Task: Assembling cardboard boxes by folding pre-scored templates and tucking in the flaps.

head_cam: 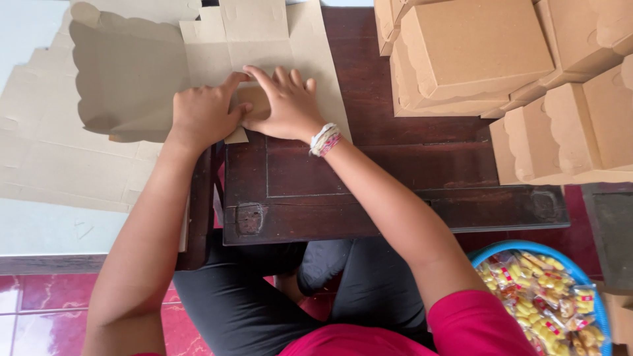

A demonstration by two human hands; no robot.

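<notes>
Red glossy floor tiles (26, 310) lie under me, and I sit with my legs in black trousers (264, 296) tucked beneath a low dark wooden table (369, 198). Nearest on my right, by my knee, stands a blue basin (597, 290) heaped with small clear packets of yellow snacks (541, 296).

Further out, both my hands rest on a flat brown cardboard box blank (264, 46) that lies across the far left part of the table and juts past its left edge. My left hand (204, 115) presses down on the blank with its fingers curled loosely and the thumb stretched toward the other hand. My right hand (283, 105), with a beaded bracelet (324, 140) at the wrist, lies flat with fingers spread over a small folded flap (239, 135) near the blank's near edge; neither hand grips, both only press. The two hands touch at the thumbs.

Left of the table, more flat cardboard sheets (59, 158) are spread over a pale surface. Farthest off, on the right side of the table, folded brown boxes (475, 53) with scalloped edges are stacked close together.
</notes>
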